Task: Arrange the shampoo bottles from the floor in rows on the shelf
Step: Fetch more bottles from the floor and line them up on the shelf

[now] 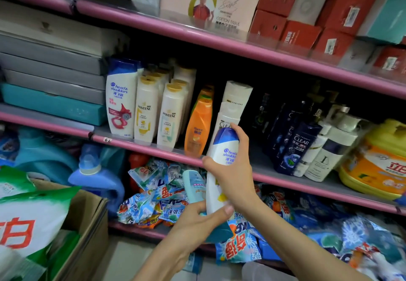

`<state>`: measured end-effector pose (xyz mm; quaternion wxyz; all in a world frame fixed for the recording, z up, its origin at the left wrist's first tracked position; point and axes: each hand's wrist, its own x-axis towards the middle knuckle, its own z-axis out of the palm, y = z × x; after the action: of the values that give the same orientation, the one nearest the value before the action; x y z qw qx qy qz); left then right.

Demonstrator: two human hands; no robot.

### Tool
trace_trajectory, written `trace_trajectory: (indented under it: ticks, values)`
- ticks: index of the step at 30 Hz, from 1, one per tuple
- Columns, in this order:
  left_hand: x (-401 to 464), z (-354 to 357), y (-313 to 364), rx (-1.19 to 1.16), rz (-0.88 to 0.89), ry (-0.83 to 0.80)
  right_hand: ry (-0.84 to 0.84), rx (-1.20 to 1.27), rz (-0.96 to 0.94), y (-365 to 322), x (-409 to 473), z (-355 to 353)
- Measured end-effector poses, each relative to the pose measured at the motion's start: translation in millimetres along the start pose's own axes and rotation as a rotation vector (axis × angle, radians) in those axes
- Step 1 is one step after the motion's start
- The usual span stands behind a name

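Observation:
My right hand point(232, 171) grips a white Head & Shoulders bottle point(222, 149) with a blue cap, upright in front of the pink middle shelf point(153, 149). My left hand point(197, 223) holds that bottle's base and a light teal bottle point(194, 185) beside it. Rows of shampoo stand on the shelf: a Head & Shoulders bottle point(120, 100), Pantene bottles point(158, 109), orange bottles point(198, 124), white Clear bottles point(232, 105) and dark blue Clear bottles point(294, 142). A bare stretch of shelf lies between the white and the dark blue Clear bottles.
Flat boxes point(52, 78) are stacked at the left of the middle shelf, a yellow tub point(377, 160) at its right. Detergent packets point(158, 193) fill the lower shelf. A cardboard box point(83, 225) with green-white bags sits at lower left. Tissue and red boxes point(296, 17) line the top shelf.

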<state>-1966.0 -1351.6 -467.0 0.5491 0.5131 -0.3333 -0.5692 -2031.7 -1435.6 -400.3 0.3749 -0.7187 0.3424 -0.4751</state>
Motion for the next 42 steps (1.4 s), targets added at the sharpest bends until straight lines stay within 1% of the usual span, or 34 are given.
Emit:
trace_trajectory:
  ticks: [4, 7, 9, 11, 15, 17, 20, 22, 24, 27, 30, 35, 39, 42]
  values:
    - [1, 2, -1, 0.04, 0.019, 0.036, -0.032, 0.022, -0.075, -6, 1, 2]
    - [1, 2, -1, 0.09, 0.045, 0.0, -0.022, 0.006, -0.068, -3, 1, -1]
    - [1, 1, -2, 0.101, 0.049, -0.018, -0.047, 0.008, -0.045, -1, 0, -7]
    - [2, 0, -2, 0.101, 0.042, -0.049, -0.104, 0.05, 0.017, 1, 0, -15]
    - [5, -2, -2, 0.122, 0.023, -0.095, -0.221, 0.158, 0.294, -1, 9, -42]
    - [5, -1, -2, 0.112, 0.022, -0.109, -0.27, 0.153, 0.327, -1, 14, -56]
    - [9, -2, 4, -0.073, -0.093, -0.11, -0.178, 0.149, 0.243, -4, 34, -74]
    - [14, -3, 6, -0.146, -0.155, -0.081, -0.083, 0.123, 0.174, 1, 54, -86]
    - [17, -6, 14, -0.219, -0.191, -0.048, -0.026, 0.067, 0.084, 5, 78, -93]
    - [23, -6, 15, -0.408, -0.31, 0.009, -0.043, -0.005, 0.058, 27, 98, -101]
    - [27, -7, 10, -0.505, -0.378, 0.027, -0.073, -0.007, 0.101, 48, 110, -103]
    - [34, -11, 7, -0.548, -0.417, 0.024, -0.184, 0.041, 0.179, 57, 121, -93]
    - [36, -13, 7, -0.579, -0.428, 0.011, -0.185, 0.105, 0.23, 57, 122, -90]
    - [36, -15, 7, -0.608, -0.438, 0.019, -0.195, 0.099, 0.248, 57, 124, -90]
